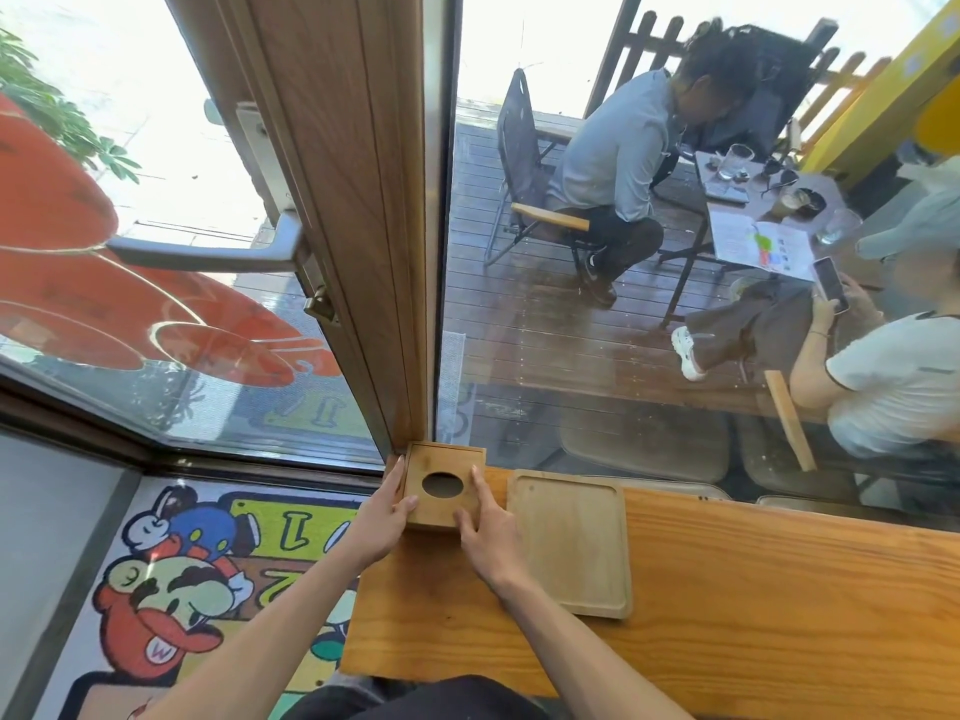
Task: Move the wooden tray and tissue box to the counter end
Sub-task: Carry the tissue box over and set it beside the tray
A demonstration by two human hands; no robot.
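A wooden tissue box (443,462) with an oval hole in its lid stands at the far left corner of the wooden counter (753,589), against the window frame. My left hand (382,517) presses its left side and my right hand (488,522) presses its right side, so both hands grip the box. Just right of the box, a shallow wooden tray (569,543) lies flat on the counter, with my right hand beside its left edge.
A glass window (623,356) runs along the counter's far edge, with people seated at an outdoor table behind it. A wooden door frame (353,200) with a metal handle (208,254) rises left of the box. A cartoon floor mat (208,574) lies below the counter's left end.
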